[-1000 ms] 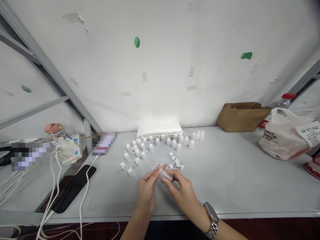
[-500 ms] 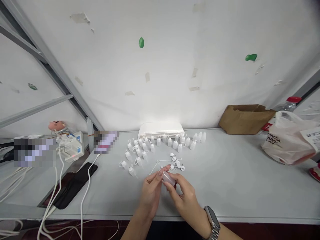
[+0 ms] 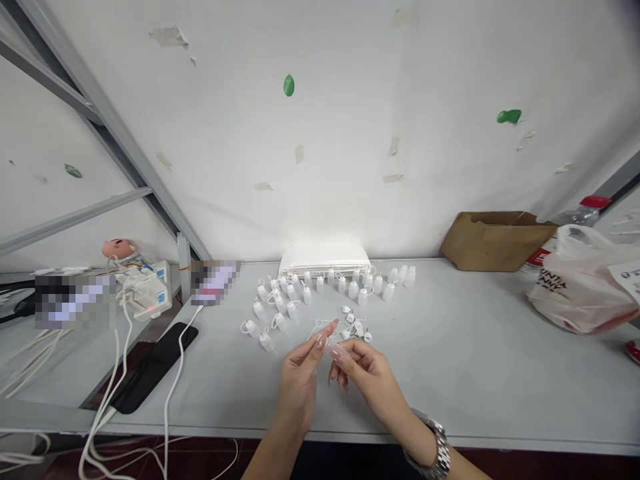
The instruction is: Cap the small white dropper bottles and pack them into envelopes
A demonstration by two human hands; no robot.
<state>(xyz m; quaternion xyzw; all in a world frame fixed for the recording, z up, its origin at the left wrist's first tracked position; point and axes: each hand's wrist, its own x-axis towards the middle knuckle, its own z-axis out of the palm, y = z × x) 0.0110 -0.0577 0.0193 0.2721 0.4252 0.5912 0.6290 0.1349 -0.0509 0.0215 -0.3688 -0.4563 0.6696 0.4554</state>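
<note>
My left hand [image 3: 301, 373] is closed in a pinch, its thumb and fingertips meeting above the front of the table. Right up against it, my right hand [image 3: 367, 370] curls its fingers with the thumb laid on top. Between the fingertips shows a bit of a small translucent squeeze bottle [image 3: 328, 342]; the fingers cover most of it. Just beyond the hands lies a loose pile of white nozzle caps [image 3: 357, 327] with loop straps. Farther back stand several small squeeze bottles [image 3: 293, 309] with strapped caps, and a few capless bottles [image 3: 403, 275] at their right.
Behind the bottles, a white stack [image 3: 324, 257] rests against the wall. At right are a brown paper bag [image 3: 495, 240] and a plastic bag [image 3: 580, 287]. On the left lie a black phone [image 3: 155, 367], white cables [image 3: 175, 380] and a power strip [image 3: 150, 293].
My right hand has turned around the bottle, its thumb now pointing at the left fingertips; the bottle body that showed is now mostly covered. The view has shifted slightly.
</note>
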